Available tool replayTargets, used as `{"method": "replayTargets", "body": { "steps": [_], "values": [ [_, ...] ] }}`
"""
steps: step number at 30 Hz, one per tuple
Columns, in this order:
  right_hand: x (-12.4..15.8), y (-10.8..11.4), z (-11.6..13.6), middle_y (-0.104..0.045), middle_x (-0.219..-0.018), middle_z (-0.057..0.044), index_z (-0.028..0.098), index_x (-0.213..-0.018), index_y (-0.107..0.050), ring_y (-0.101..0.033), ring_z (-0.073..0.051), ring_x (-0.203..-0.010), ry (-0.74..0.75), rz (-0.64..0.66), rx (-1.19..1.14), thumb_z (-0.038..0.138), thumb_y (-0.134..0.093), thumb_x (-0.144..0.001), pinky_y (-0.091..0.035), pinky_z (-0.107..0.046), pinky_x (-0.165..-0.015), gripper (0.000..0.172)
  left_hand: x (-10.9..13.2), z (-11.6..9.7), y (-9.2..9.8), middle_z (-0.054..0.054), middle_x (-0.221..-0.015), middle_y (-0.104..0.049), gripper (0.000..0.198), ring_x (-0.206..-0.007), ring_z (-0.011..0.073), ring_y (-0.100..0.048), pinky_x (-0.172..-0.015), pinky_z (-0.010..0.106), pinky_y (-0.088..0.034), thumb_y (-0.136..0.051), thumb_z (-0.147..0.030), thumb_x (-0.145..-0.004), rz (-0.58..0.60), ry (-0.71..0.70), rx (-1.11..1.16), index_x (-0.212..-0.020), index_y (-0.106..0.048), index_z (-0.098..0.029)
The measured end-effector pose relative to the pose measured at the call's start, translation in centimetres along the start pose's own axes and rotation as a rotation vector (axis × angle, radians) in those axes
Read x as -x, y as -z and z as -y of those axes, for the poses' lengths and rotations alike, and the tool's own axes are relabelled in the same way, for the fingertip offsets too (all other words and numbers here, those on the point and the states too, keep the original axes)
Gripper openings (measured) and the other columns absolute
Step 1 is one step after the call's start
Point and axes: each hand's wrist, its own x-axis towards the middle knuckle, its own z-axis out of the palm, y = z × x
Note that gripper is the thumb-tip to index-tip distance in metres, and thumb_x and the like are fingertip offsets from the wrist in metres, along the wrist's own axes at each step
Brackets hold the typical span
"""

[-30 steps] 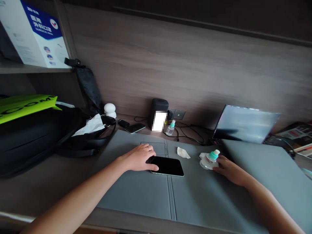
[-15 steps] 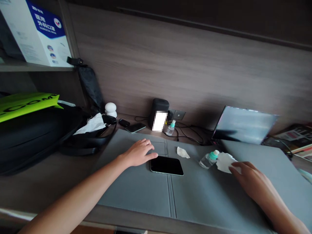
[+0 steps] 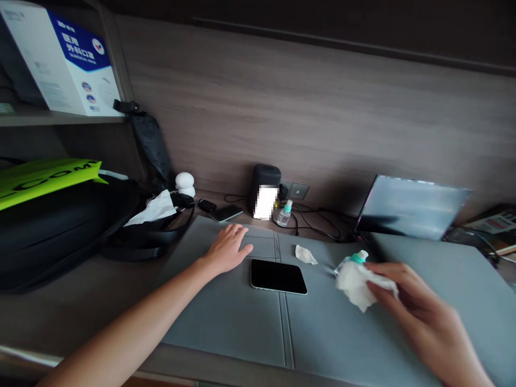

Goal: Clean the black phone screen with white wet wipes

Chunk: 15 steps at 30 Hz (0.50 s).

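Observation:
A white tissue point(image 3: 357, 287) is pinched between the thumb and fingers of my right hand point(image 3: 415, 301), raised over the grey desk mat point(image 3: 226, 322). Behind the tissue, partly hidden by it, is a small clear bottle point(image 3: 360, 256) with a turquoise and white top. My left hand point(image 3: 229, 247) rests on the mat with its fingers apart and nothing in them. Just right of it lies a smartphone point(image 3: 278, 276) with a dark screen facing up. A small crumpled piece of tissue point(image 3: 305, 255) lies between the phone and the bottle.
Toward the wall stand a black cylindrical device point(image 3: 262, 180), a second small spray bottle point(image 3: 284, 213), another phone point(image 3: 226, 213) and loose cables. A laptop point(image 3: 411, 207) is at back right. Black bags point(image 3: 60, 231) fill the left, below a shelf with a mask box point(image 3: 76, 64).
My right hand has lifted the tissue off the mat and brought it left, in front of the bottle. My left hand has drawn slightly away from the phone.

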Motion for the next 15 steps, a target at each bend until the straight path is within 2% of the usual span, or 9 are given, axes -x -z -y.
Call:
{"method": "replayTargets", "body": {
  "steps": [1, 3, 6, 8, 11, 15],
  "values": [
    [-1.0, -1.3, 0.5, -0.065, -0.1, -0.009, 0.028, -0.097, -0.068, -0.064, -0.027, -0.09, 0.042, 0.053, -0.051, 0.045, -0.055, -0.089, -0.053, -0.037, -0.072, 0.022, 0.0, 0.2, -0.1, 0.011, -0.136, -0.054, 0.043, -0.128, 0.0301, -0.047, -0.106, 0.046, -0.04, -0.047, -0.04, -0.094, 0.005, 0.014, -0.005, -0.132, -0.049, -0.019],
    [-2.8, -3.9, 0.3, -0.065, -0.101, -0.01, 0.025, -0.087, -0.067, -0.064, -0.025, -0.092, 0.082, 0.163, -0.131, 0.038, -0.048, -0.092, -0.053, -0.033, -0.071, 0.023, -0.1, 0.6, -0.2, 0.012, -0.143, -0.05, 0.048, -0.132, 0.0305, -0.044, -0.108, 0.046, -0.038, -0.046, -0.042, -0.095, 0.031, 0.036, -0.004, -0.136, -0.046, -0.018],
    [-4.8, -7.8, -2.0, -0.069, -0.1, -0.008, 0.022, -0.089, -0.063, -0.065, -0.022, -0.09, 0.096, 0.245, -0.193, 0.025, -0.042, -0.092, -0.052, -0.033, -0.076, 0.022, -0.1, 1.2, -0.4, 0.012, -0.149, -0.045, 0.053, -0.137, 0.0294, -0.041, -0.112, 0.044, -0.036, -0.049, -0.043, -0.094, 0.074, 0.043, 0.017, -0.14, -0.043, -0.017],
    [-5.1, -9.7, -3.7, -0.07, -0.098, -0.008, 0.021, -0.09, -0.064, -0.066, -0.022, -0.09, 0.096, 0.227, -0.176, 0.019, -0.041, -0.087, -0.05, -0.034, -0.08, 0.023, -0.1, 1.6, -0.4, 0.011, -0.149, -0.046, 0.053, -0.138, 0.0276, -0.04, -0.113, 0.042, -0.034, -0.053, -0.041, -0.092, 0.088, 0.024, 0.028, -0.14, -0.044, -0.018],
    [-4.5, -11.1, -5.2, -0.071, -0.096, -0.008, 0.02, -0.092, -0.066, -0.066, -0.023, -0.09, 0.044, 0.193, -0.142, 0.019, -0.042, -0.084, -0.049, -0.034, -0.08, 0.026, -0.2, 2.0, -0.3, 0.009, -0.145, -0.051, 0.05, -0.136, 0.0257, -0.043, -0.113, 0.041, -0.036, -0.057, -0.036, -0.091, 0.101, -0.013, 0.026, -0.138, -0.047, -0.019],
    [-3.7, -11.0, -5.1, -0.072, -0.089, -0.006, 0.019, -0.094, -0.068, -0.065, -0.022, -0.074, -0.089, 0.215, -0.103, 0.028, -0.045, -0.085, -0.049, -0.032, -0.069, 0.026, -0.4, 2.2, -0.1, 0.007, -0.137, -0.058, 0.043, -0.128, 0.0244, -0.051, -0.109, 0.04, -0.041, -0.057, -0.031, -0.092, 0.112, -0.055, -0.006, -0.134, -0.05, -0.021]
  ]
}}
